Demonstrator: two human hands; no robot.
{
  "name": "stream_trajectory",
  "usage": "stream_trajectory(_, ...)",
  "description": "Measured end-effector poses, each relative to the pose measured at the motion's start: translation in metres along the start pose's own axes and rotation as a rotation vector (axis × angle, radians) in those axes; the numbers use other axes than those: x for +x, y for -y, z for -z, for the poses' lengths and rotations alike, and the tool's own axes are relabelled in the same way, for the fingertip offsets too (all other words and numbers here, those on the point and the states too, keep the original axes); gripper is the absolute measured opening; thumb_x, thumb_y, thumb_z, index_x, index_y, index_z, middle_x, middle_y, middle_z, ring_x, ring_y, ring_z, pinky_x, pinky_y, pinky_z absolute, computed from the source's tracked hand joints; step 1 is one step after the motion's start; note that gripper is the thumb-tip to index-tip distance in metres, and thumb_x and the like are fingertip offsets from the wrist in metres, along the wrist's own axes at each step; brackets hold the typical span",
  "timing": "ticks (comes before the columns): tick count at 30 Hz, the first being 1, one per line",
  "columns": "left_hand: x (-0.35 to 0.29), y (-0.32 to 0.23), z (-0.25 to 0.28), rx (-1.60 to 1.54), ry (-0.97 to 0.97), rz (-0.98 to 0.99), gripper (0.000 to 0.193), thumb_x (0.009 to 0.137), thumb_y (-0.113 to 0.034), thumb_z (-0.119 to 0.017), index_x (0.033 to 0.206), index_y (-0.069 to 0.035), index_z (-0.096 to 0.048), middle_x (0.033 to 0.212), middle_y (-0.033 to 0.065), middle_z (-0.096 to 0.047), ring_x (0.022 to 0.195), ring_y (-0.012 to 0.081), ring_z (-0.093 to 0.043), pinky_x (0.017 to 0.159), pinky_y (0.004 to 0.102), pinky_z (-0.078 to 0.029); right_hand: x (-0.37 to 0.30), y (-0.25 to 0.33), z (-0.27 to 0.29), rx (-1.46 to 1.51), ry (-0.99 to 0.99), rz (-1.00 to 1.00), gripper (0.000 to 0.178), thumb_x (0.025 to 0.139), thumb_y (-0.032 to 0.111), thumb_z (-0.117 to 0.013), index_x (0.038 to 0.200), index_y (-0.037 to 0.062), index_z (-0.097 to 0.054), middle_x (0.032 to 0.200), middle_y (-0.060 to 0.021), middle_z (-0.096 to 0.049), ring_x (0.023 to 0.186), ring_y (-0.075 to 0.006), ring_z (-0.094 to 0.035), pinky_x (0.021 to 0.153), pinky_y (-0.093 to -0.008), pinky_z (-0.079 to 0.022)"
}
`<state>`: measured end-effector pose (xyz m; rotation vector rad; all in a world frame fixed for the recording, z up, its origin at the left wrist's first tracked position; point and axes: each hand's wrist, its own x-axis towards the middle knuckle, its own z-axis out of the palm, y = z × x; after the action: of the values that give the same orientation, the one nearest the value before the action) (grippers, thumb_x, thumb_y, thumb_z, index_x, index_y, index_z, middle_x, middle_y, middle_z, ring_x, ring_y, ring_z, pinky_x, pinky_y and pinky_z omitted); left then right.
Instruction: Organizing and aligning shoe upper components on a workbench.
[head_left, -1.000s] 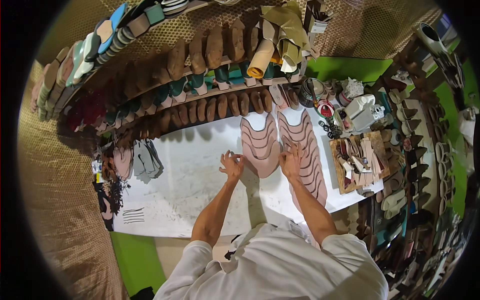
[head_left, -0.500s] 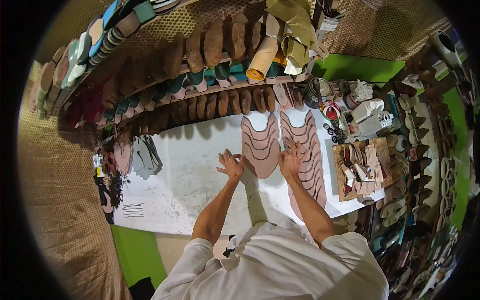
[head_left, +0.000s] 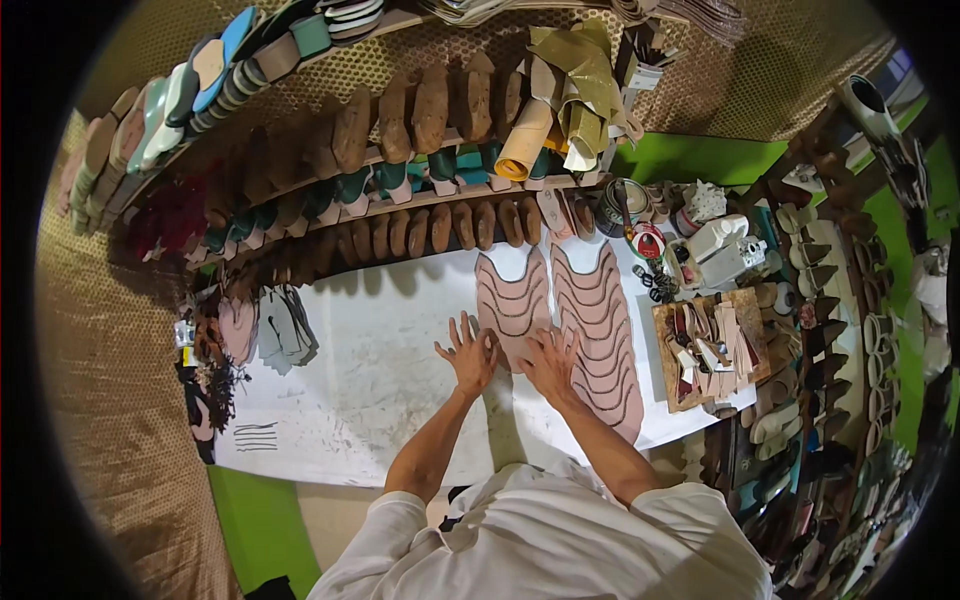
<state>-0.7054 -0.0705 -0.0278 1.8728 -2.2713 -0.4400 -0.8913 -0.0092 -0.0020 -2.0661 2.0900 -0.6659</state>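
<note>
Two overlapping rows of pink U-shaped shoe-upper pieces with dark curved edges lie on a white work surface: a shorter left row and a longer right row. My left hand rests at the lower left edge of the shorter row, its fingers spread. Across that row's lower end lies my right hand, fingers spread and pointing down onto the pink material. Both hands partly hide the lowest piece. Neither hand visibly grips anything.
A board with leather scraps lies right of the rows. Behind it stand a can and a white machine-like object. Brown shoe lasts line the rear shelves. Grey cut pieces lie at the left.
My right hand has moved left, from the longer row onto the lower end of the shorter row. My left hand's fingers have spread wider. The whole view has shifted slightly.
</note>
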Motion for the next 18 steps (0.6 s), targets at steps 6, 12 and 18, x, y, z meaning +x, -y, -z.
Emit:
stream_trajectory(6, -0.032, 0.031, 0.011, -0.139, -0.022, 0.089, 0.063, 0.089, -0.045, -0.073, 0.148, -0.03, -0.057, 0.175, 0.0143, -0.015, 0.159, 0.045, -0.01, 0.105, 0.0879, -0.01, -0.004, 0.028, -0.004, -0.045, 0.083, -0.06, 0.048, 0.088, 0.039, -0.076, 0.127, 0.0129, -0.07, 0.146, -0.0077, -0.053, 0.139, -0.0318, -0.046, 0.119, -0.0721, -0.014)
stream_trajectory(12, -0.11, 0.117, 0.047, -0.274, -0.067, 0.225, 0.076, 0.087, -0.04, -0.074, 0.157, -0.028, -0.047, 0.174, 0.016, -0.018, 0.159, 0.042, -0.011, 0.107, 0.0859, -0.009, -0.023, 0.103, -0.042, 0.039, 0.055, 0.091, 0.047, 0.086, 0.029, -0.079, 0.128, 0.0102, -0.07, 0.146, -0.0123, -0.056, 0.14, -0.032, -0.047, 0.121, -0.0707, -0.008)
stream_trajectory(18, -0.232, 0.264, 0.096, -0.301, -0.245, 0.437, 0.079, 0.087, -0.045, -0.075, 0.158, -0.03, -0.045, 0.172, 0.0175, -0.022, 0.158, 0.0435, -0.013, 0.109, 0.0838, -0.009, -0.068, 0.262, -0.1, 0.225, 0.165, 0.329, 0.041, 0.09, 0.027, -0.076, 0.127, 0.0094, -0.07, 0.144, -0.016, -0.057, 0.138, -0.0331, -0.051, 0.122, -0.0717, -0.006)
